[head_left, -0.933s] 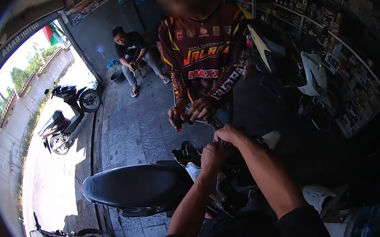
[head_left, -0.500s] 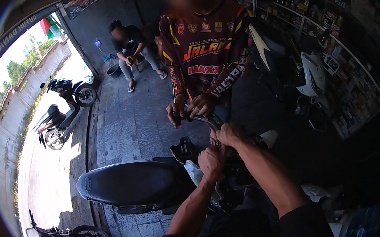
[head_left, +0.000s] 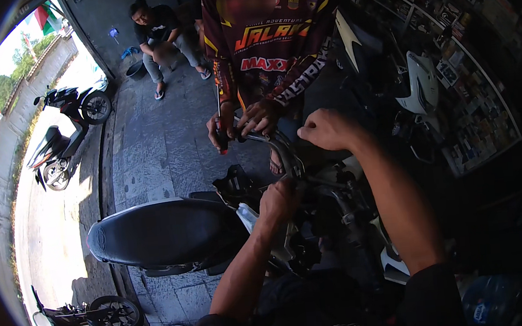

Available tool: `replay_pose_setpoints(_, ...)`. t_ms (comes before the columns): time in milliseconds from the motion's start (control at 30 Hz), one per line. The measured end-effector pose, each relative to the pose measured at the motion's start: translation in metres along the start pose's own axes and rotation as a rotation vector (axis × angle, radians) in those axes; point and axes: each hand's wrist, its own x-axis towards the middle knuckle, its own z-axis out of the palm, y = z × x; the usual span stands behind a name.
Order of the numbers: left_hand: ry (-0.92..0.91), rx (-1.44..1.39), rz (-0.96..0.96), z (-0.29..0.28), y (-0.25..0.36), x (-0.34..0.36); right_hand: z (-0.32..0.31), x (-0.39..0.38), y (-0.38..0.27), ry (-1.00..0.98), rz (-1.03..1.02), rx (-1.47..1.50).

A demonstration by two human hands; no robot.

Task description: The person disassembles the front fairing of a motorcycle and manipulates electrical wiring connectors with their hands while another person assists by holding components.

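A partly stripped motor scooter stands before me, its black seat [head_left: 167, 235] pointing left. Its curved handlebar [head_left: 280, 150] rises in the middle, with dark cables around the centre. My left hand [head_left: 278, 202] is closed low beside the handlebar's centre; what it grips is hidden. Raised above and right of the bar, apart from it, my right hand [head_left: 328, 129] has its fingers curled together, and anything in them is out of sight. Across from me, a co-worker's hands [head_left: 242, 126] hold the bar's far end, along with a red-and-black screwdriver [head_left: 222, 132].
A person [head_left: 164, 43] in dark clothes sits by the back wall near a black bucket [head_left: 136, 70]. Other motorbikes [head_left: 69, 131] stand at the left opening. A white scooter body [head_left: 417, 88] and a glass display case [head_left: 474, 92] are on the right.
My right hand has come off the handlebar's centre and lifted up and to the right, away from my left hand. The left hand stays low beside the bar. The whole view has shifted slightly.
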Motion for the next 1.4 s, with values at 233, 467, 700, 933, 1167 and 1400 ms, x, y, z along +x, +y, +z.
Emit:
replay_pose_setpoints(233,-0.093,0.349,0.234,0.020,0.025,0.009,0.028,-0.104,0.154,-0.108,0.246,0.771)
replay_pose_setpoints(467,-0.265,0.308,-0.008,0.008,0.036,0.011,0.151,-0.155,0.157,-0.112,0.208,1.351)
replay_pose_setpoints(700,-0.339,0.122,0.035,0.003,0.033,0.030,0.179,-0.145,0.148,-0.295,0.049,2.041)
replay_pose_setpoints(933,-0.325,0.261,-0.022,-0.011,0.070,0.027,0.191,-0.154,0.149,-0.106,0.280,1.663)
replay_pose_setpoints(1167,-0.352,0.143,0.037,-0.010,0.067,0.030,0.126,-0.195,0.162,-0.169,0.417,1.814)
replay_pose_setpoints(1400,-0.288,0.173,0.119,-0.007,0.054,0.027,0.086,-0.150,0.171,-0.716,0.558,1.820)
